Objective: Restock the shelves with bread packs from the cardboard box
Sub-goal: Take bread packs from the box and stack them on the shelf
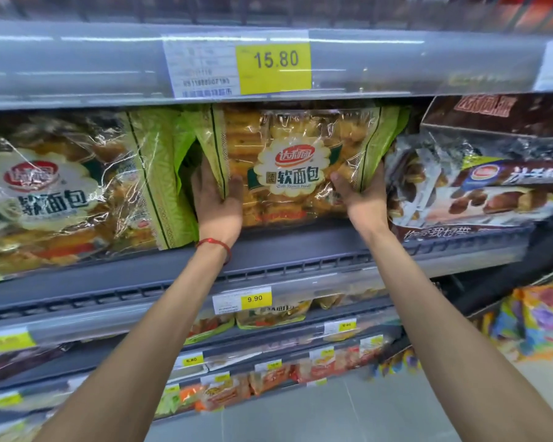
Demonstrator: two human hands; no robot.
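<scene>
1. Presently, a bread pack (pixel 288 167) is held upright on the shelf (pixel 300 250), directly below the yellow 15.80 price tag (pixel 273 67).
2. Its left edge is gripped by the left hand (pixel 217 199), with the thumb laid on the front film and the fingers wrapped behind. Its right edge is gripped likewise by the right hand (pixel 361 196).
3. The pack's long axis is seen to run side to side, parallel with the shelf front. One hand is set at each end, and neither is nearer than the other.
4. The pack lies forward of the hands, toward the shelf back, so a straight push away from the body is judged to be what the next move calls for.
5. Below and left of the tag, a matching green pack (pixel 61 193) is stood just beside the held one. Below and right of the tag, a brown pack (pixel 476 186) is crowded against its other end, so the gap is judged tight.
6. The cardboard box is not seen.
</scene>
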